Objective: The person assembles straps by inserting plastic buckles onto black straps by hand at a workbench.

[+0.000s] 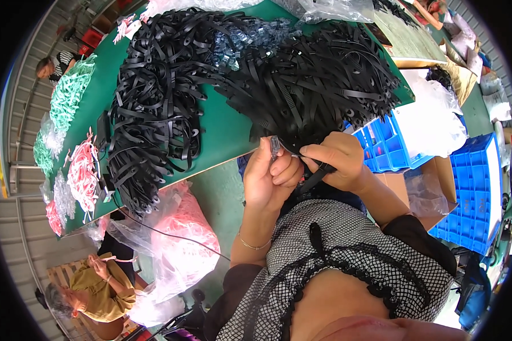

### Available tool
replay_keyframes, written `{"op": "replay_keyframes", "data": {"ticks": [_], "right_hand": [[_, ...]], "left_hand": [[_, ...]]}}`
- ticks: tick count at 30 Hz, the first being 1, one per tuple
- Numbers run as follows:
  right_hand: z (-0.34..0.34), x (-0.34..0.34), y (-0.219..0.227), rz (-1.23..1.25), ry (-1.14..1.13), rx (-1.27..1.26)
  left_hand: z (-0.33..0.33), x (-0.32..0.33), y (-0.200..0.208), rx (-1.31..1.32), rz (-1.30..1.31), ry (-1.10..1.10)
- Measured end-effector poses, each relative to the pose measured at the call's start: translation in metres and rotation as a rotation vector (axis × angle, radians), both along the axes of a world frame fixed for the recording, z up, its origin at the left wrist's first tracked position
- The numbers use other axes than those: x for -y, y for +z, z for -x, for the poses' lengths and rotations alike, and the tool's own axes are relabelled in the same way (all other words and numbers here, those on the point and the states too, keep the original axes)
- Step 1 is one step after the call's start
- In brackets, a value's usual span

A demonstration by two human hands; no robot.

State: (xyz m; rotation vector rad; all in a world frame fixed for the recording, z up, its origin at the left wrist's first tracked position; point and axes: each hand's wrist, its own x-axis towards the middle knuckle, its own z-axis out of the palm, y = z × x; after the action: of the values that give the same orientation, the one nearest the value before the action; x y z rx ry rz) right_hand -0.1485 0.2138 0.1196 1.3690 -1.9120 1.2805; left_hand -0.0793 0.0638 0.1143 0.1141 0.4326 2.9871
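Note:
My left hand [276, 173] pinches a small clear plastic buckle [275, 145] between thumb and fingers, just off the front edge of the green table [222, 128]. Close beside it, my right hand [337, 161] is closed on a black strap [317, 179], whose end hangs below the fingers. The strap's near end meets or almost meets the buckle; I cannot tell whether it is threaded through. A thick heap of black straps [324, 79] lies just beyond my hands, and a second heap [153, 96] stretches along the left. Between them sits a pile of clear buckles [250, 42].
Pink straps [83, 170] and mint green straps [74, 94] lie at the table's left. A big bag of pink pieces [182, 238] stands below. Blue crates [469, 193] and a cardboard box [438, 176] are at right. Another person [105, 284] sits at lower left.

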Motion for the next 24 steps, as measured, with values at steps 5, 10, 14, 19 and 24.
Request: {"op": "replay_keyframes", "data": {"ticks": [5, 10, 14, 19, 24], "right_hand": [[0.000, -0.001, 0.001, -0.021, 0.032, -0.055], [0.002, -0.001, 0.001, -0.017, 0.031, -0.105], [-0.002, 0.006, -0.001, 0.029, 0.010, -0.115], [0.000, 0.009, -0.007, 0.074, -0.036, -0.072], [0.000, 0.011, -0.011, 0.105, -0.019, -0.141]], "left_hand": [[-0.003, 0.000, 0.001, 0.094, -0.049, 0.011], [-0.005, -0.001, 0.004, 0.162, -0.086, -0.034], [-0.007, -0.007, -0.002, 0.164, -0.092, -0.045], [-0.008, -0.012, -0.007, 0.170, -0.226, -0.064], [-0.010, -0.014, -0.016, 0.042, -0.500, -0.129]]}}
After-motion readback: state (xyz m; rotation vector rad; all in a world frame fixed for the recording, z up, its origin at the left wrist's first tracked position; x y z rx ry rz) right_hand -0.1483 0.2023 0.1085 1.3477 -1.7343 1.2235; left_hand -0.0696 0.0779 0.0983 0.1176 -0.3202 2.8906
